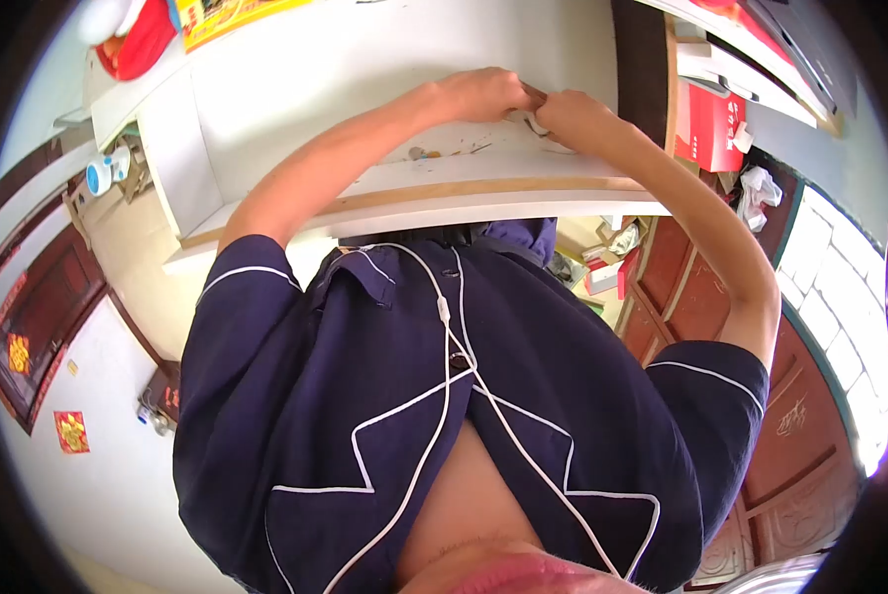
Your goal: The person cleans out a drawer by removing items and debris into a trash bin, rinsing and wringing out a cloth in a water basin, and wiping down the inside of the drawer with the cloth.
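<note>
Across the upper middle of the frame, the white counter [295, 99] carries small scattered bits [426, 153]; above them the left hand [483, 94] has its fingers curled tight on a small brown item [534, 96], which sits between the hands at upper centre, and the right hand [574, 119] closes on its other side. The handling seems under way, the item not yet released; what is finished or left cannot be told.

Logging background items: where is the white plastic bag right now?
The white plastic bag is at upper right in the head view, just below the red box.
</note>
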The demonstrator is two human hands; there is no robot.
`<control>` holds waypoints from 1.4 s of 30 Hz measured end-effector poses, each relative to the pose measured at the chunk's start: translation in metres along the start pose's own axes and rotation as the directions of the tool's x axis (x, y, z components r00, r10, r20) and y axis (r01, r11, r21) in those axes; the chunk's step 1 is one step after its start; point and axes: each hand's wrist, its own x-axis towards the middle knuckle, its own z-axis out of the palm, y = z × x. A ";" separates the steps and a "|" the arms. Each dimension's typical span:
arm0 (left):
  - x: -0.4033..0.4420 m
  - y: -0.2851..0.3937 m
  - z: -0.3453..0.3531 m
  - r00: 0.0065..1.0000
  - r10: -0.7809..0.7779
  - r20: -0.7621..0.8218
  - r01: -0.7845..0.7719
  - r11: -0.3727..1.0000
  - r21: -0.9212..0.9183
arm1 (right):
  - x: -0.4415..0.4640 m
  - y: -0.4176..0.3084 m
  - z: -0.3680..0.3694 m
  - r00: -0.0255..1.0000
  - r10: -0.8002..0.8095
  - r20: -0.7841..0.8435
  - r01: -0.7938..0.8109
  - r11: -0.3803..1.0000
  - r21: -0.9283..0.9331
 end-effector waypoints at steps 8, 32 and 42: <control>-0.126 -0.003 -0.035 0.925 -0.137 -0.355 0.177 0.981 0.083 | 0.065 -0.050 -0.002 0.962 -0.236 -0.135 0.267 0.910 0.318; -0.207 0.018 -0.047 0.728 -0.646 -0.231 0.505 0.733 -0.457 | 0.060 -0.061 -0.036 0.966 0.084 -0.245 0.174 0.490 0.854; -0.151 0.010 -0.041 0.795 -0.534 -0.287 0.340 0.785 -0.518 | 0.053 -0.051 -0.023 0.958 0.210 -0.194 0.216 -0.090 0.972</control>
